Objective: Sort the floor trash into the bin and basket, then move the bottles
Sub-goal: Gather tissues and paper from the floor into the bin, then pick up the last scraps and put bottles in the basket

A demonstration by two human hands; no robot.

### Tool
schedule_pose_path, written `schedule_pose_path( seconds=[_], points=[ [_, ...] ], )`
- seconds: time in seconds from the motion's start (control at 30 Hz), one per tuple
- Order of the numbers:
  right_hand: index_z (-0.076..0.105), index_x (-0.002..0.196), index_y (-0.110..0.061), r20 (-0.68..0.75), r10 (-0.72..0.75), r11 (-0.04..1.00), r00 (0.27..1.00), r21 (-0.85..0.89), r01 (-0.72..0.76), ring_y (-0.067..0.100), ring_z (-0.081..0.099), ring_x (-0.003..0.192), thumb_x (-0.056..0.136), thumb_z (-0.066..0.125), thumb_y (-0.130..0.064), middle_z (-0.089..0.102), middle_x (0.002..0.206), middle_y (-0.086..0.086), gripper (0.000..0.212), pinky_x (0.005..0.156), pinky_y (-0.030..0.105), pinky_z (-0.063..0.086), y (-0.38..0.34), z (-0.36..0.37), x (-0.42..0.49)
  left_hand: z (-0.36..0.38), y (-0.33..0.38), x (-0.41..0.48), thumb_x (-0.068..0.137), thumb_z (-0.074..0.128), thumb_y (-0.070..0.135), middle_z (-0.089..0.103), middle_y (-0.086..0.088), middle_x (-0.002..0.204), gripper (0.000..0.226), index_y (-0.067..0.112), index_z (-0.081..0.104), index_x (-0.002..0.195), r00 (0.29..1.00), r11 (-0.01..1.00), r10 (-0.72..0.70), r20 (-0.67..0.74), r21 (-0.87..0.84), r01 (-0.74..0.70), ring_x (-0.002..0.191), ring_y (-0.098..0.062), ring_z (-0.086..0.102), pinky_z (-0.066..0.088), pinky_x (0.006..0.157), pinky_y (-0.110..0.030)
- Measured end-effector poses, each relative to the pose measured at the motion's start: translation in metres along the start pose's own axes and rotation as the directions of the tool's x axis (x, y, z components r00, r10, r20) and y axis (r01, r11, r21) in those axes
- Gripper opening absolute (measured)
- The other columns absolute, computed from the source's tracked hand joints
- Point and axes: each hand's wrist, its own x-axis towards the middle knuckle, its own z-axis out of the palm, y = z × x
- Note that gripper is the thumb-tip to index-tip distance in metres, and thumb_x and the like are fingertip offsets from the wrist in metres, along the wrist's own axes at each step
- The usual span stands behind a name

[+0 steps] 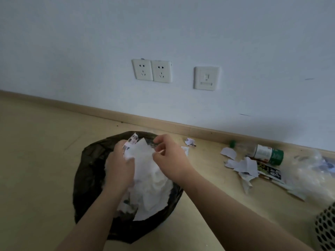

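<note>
Fingers [121,149] of the left hand [119,167] grip the paper [150,173], the right hand [170,156] pinches its edge, both held above the bin [85,178], seemingly to drop it inside.

A plain indoor room, maybe home or office: white wall [181,33] with sockets [152,70], wooden skirting board [126,118], pale floor [36,160].
</note>
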Motion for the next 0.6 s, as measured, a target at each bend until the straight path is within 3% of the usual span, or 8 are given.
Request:
schedule_pose_path(
  seconds=[0.07,0.13,0.23,0.37,0.6],
  points=[
    [0.047,0.124,-0.018,0.064,-0.024,0.981,0.998,-0.189,0.036,0.016,0.05,0.097,0.089,0.05,-0.015,0.052,0.104,-0.003,0.035,0.079,0.026,0.041,0.007,0.004,-0.003,0.008,-0.018,-0.004,0.094,0.04,0.009,0.038,-0.011,0.136,0.05,0.025,0.031,0.141,0.99,0.958,-0.006,0.141,0.285,-0.035,0.111,-0.028,0.048,0.044,0.087,-0.033],
    [0.047,0.127,-0.018,0.11,-0.025,0.934,0.994,-0.352,0.062,0.022,0.048,0.109,0.09,0.048,-0.018,0.054,0.116,0.004,0.037,0.087,0.03,0.04,0.015,0.006,-0.007,0.016,-0.026,-0.007,0.097,0.035,0.015,0.019,-0.01,0.148,0.048,0.026,0.025,0.143,0.967,0.849,-0.045,0.252,0.519,-0.096,0.125,-0.029,0.037,0.04,0.096,-0.035],
    [0.047,0.129,-0.019,0.179,0.001,0.834,0.984,-0.543,0.098,0.025,0.043,0.117,0.092,0.045,-0.022,0.052,0.124,0.006,0.037,0.091,0.03,0.036,0.025,0.006,-0.012,0.026,-0.028,-0.006,0.096,0.038,0.025,0.001,-0.01,0.155,0.053,0.026,0.017,0.146,0.927,0.656,-0.101,0.362,0.724,-0.212,0.138,-0.037,0.016,0.029,0.108,-0.046],
    [0.05,0.127,-0.019,0.218,-0.037,0.752,0.975,-0.636,0.171,0.025,0.04,0.119,0.094,0.043,-0.024,0.051,0.126,0.004,0.034,0.096,0.03,0.031,0.028,0.009,-0.015,0.03,-0.023,0.001,0.093,0.043,0.029,0.003,-0.006,0.157,0.064,0.028,0.011,0.149,0.904,0.57,-0.159,0.398,0.784,-0.245,0.144,-0.035,0.0,0.016,0.111,-0.054],
    [0.051,0.124,-0.018,0.111,-0.037,0.782,0.993,-0.615,0.098,0.024,0.041,0.119,0.094,0.042,-0.023,0.052,0.124,0.004,0.032,0.097,0.033,0.031,0.027,-0.002,-0.011,0.021,0.005,0.004,0.097,0.031,0.023,0.001,0.003,0.159,0.054,0.034,0.013,0.147,0.943,0.649,-0.006,0.333,0.718,-0.25,0.146,-0.029,-0.005,0.002,0.112,-0.062]
  ],
)
